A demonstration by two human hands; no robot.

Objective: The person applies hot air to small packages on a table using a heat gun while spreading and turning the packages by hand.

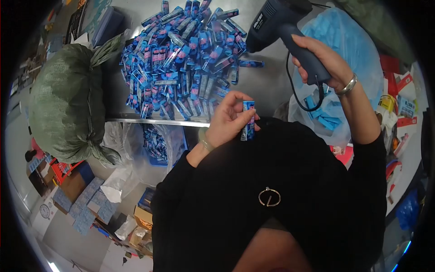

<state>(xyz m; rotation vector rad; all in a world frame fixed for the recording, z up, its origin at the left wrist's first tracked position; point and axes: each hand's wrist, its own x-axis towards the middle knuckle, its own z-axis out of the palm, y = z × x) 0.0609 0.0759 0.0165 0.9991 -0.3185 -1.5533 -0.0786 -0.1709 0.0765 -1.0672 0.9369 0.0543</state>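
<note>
My left hand (232, 117) pinches a small blue packet (248, 120) with pink and pale print, held upright close to my body at the table's near edge. A dark heat gun (290, 34) is in my right hand (324, 63), with fingers wrapped round its handle. Its nozzle points left, toward a large heap of similar small blue packets (181, 63) on the metal table (267, 77). A black cord (290, 86) loops down from the base of the handle.
A stuffed green woven sack (65, 104) sits left of the heap. Under the table edge stands a blue crate (165, 158) lined with clear plastic and holding more packets. At the right, a clear bag (362, 50) contains light blue pieces. Boxes (84, 181) stand at lower left.
</note>
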